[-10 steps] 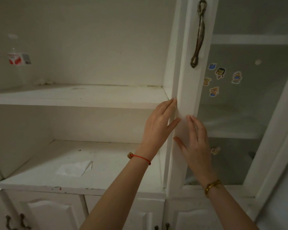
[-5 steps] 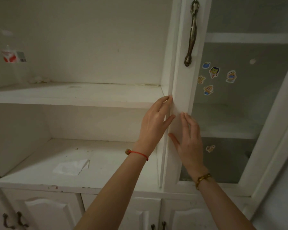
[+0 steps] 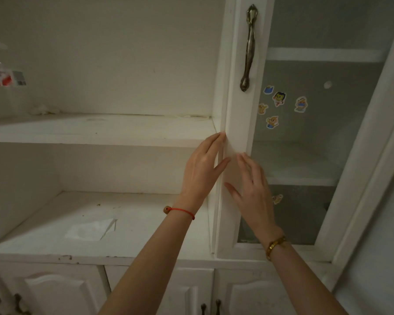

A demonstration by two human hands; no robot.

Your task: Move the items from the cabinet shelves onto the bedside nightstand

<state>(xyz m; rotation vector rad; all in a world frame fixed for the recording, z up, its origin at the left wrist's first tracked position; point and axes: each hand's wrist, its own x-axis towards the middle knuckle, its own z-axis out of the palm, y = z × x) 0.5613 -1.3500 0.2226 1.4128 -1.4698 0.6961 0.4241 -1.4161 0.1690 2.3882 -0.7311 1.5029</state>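
Observation:
A white cabinet stands open on its left side. On its upper shelf, a clear plastic bottle with a red label stands at the far left, with a crumpled white tissue beside it. A flat white sheet lies on the lower shelf. My left hand has straight fingers whose tips touch the left edge of the glass door's white frame. My right hand lies flat on the front of that frame, fingers spread. Neither hand holds anything.
A dark metal handle hangs on the door frame above my hands. Cartoon stickers dot the frosted glass, with shelves dimly visible behind it. Closed lower cupboard doors with small dark handles run along the bottom.
The whole view has slid slightly to the left. Both hands stay on the door frame in the same pose.

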